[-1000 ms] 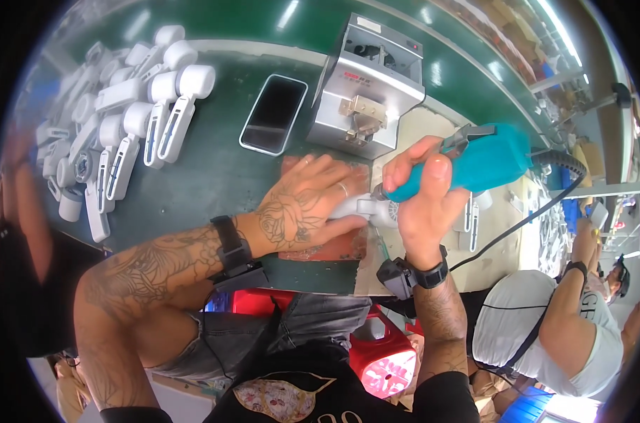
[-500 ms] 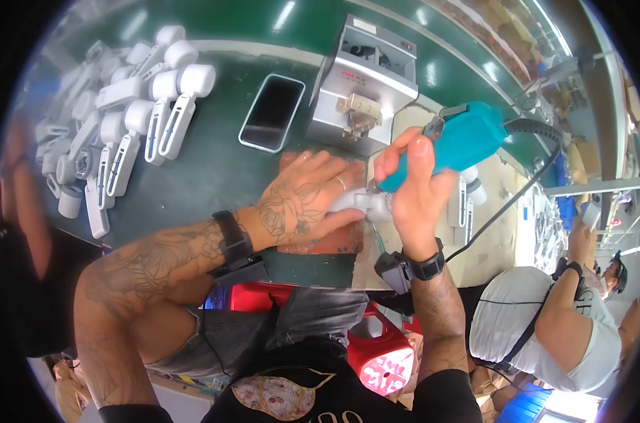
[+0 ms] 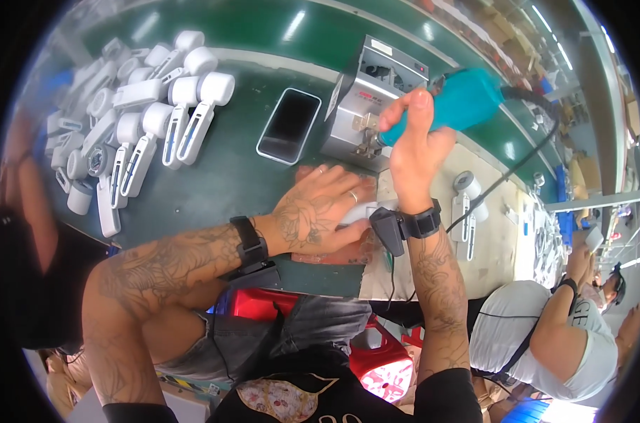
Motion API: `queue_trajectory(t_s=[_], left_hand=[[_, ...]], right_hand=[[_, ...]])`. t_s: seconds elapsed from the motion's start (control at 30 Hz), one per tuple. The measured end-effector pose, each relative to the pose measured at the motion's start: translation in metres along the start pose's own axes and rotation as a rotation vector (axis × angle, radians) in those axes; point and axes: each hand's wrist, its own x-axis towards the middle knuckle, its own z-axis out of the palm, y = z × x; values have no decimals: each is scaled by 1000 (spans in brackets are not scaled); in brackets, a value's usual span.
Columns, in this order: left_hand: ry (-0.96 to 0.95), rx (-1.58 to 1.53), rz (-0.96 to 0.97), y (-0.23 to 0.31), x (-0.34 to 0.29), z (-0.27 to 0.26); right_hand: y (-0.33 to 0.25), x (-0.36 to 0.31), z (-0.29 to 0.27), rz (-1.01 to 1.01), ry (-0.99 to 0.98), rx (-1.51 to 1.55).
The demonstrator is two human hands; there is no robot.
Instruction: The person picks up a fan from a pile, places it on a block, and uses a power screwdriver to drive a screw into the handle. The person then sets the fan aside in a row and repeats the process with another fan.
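My right hand [image 3: 420, 158] is wrapped round a teal electric screwdriver [image 3: 468, 102], raised above the bench. The screwdriver's front end is at the metal fitting on the front of a grey box-shaped screw feeder [image 3: 359, 88]; whether the bit touches it is hidden by my fingers. On an orange-brown mat [image 3: 320, 259], my left hand [image 3: 318, 215] is closed over a white handheld device [image 3: 361, 213]. Most of that device lies hidden under my fingers and behind my right wrist.
Many white round-headed handheld devices [image 3: 140, 134] crowd the left of the green bench. A phone [image 3: 290, 127] lies between them and the feeder. Cardboard [image 3: 503, 211] at right bears a few more devices [image 3: 468, 194]. A black cord hangs from the screwdriver. Other people sit on both sides.
My right hand has lifted the screwdriver up and away from the white device to the feeder's front. My left hand keeps the device on the mat. The whole view has shifted slightly.
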Motion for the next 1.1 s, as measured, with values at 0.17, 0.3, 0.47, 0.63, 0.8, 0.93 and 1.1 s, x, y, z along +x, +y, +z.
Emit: queue_trajectory(t_s=[0.17, 0.3, 0.47, 0.63, 0.8, 0.93, 1.1], left_hand=[[-37, -14, -58, -9, -1, 2], [-36, -23, -31, -8, 2, -4], [-82, -67, -5, -7, 1, -4], [-90, -59, -13, -5, 0, -1], [-86, -26, -9, -4, -2, -1], [-66, -5, 4, -12, -1, 0], [-90, 11, 7, 0, 12, -13]], right_hand=[[-26, -11, -2, 165, -13, -84], [-47, -53, -36, 188, 55, 94], [-51, -76, -46, 158, -69, 16], [-45, -81, -49, 196, -22, 37], [-36, -86, -48, 159, -73, 119], [-30, -82, -42, 206, -86, 195], [-35, -80, -47, 140, -109, 138]])
